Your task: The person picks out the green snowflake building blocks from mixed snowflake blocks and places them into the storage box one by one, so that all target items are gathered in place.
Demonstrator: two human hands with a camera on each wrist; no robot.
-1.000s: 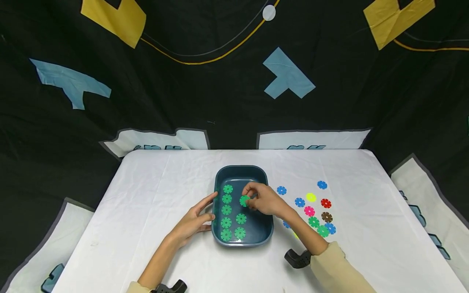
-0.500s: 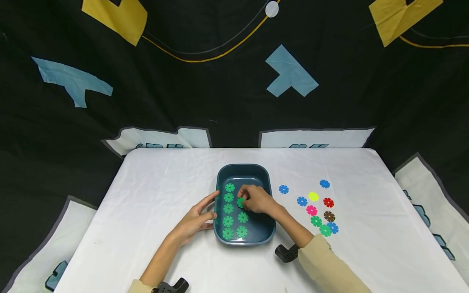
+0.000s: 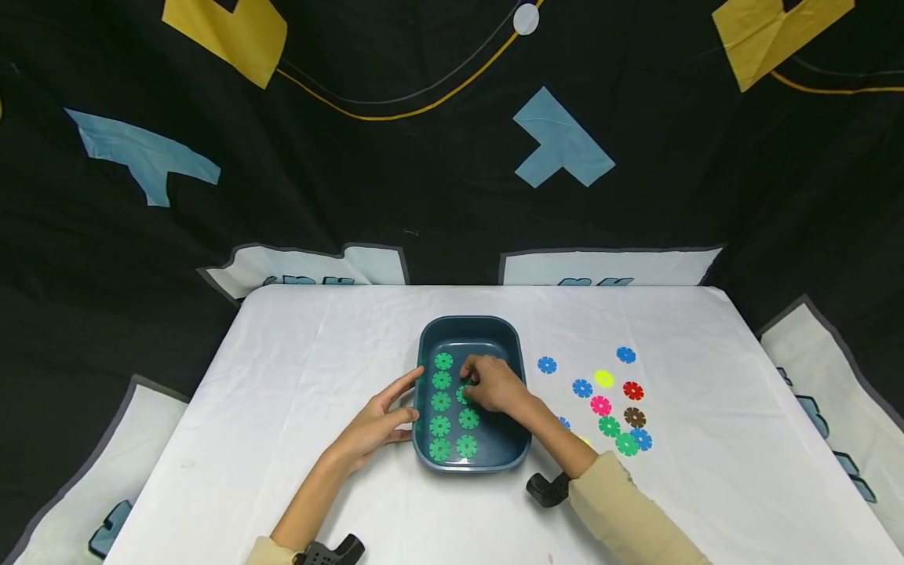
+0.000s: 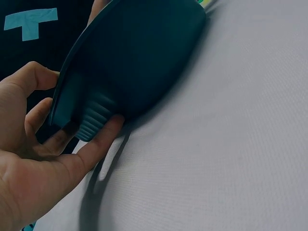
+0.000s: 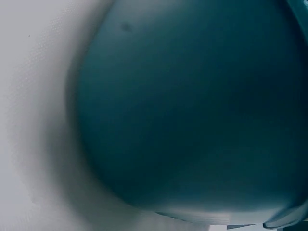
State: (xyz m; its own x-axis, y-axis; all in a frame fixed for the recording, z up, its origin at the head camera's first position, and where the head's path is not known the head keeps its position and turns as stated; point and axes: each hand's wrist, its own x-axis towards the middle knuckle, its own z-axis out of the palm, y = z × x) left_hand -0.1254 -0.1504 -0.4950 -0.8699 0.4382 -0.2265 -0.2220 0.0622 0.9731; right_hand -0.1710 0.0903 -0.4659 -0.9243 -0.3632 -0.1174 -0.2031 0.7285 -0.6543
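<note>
A dark teal tray [image 3: 497,451] stands on the white table, with flat green notched discs [image 3: 440,426] in two columns inside. My left hand [image 3: 370,430] holds the tray's left side; the left wrist view shows fingertips at the rim and another digit against the outer wall [image 4: 144,62], beside a ribbed handle [image 4: 98,115]. Over the tray, my right hand [image 3: 494,384] has its bent fingers and thumb on a green notched disc [image 3: 461,395] at the top of the second column, partly covering it. The tray's wall [image 5: 183,120] fills most of the right wrist view, hiding the fingers.
Right of the tray lie loose discs: several blue ones [image 3: 582,388], a yellow [image 3: 603,379], a red [image 3: 633,391], a pink [image 3: 600,406], a brown [image 3: 635,417] and two green [image 3: 626,444]. My right forearm [image 3: 561,447] passes over part of this group.
My right hand has moved slightly left with the green disc, lowering it into line with the second column. During the last half second it barely shifts. The left hand stays at the tray.
</note>
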